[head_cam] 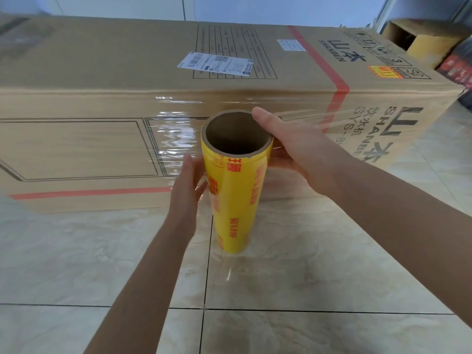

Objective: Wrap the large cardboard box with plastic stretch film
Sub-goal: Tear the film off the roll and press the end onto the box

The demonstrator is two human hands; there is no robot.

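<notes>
Head view, the only one supplied: the large cardboard box [102,60] lies on its side on the tiled floor [306,277], its long axis running left to right across the frame, just beyond both hands. Its near face already shows glossy film over the middle and right-hand stretch; the top face looks bare. The roll of stretch film [235,200] stands upright between me and that face, hollow core toward the camera, its axis square to the box's length. My right hand [288,146] is clamped on the roll's top end, thumb on the far rim and fingers curled round the right side. My left hand [185,187] lies against the roll's left side lower down, fingers fairly straight, pressing rather than gripping. A taut sheet of film [314,118] leaves the roll on the right and runs toward the box's right end, near the red tape band [337,98]. In my judgement the coming pass travels rightward along the box toward that end corner. The right hand is the nearer and should lead, with the roll held upright so the film lies flat.
</notes>
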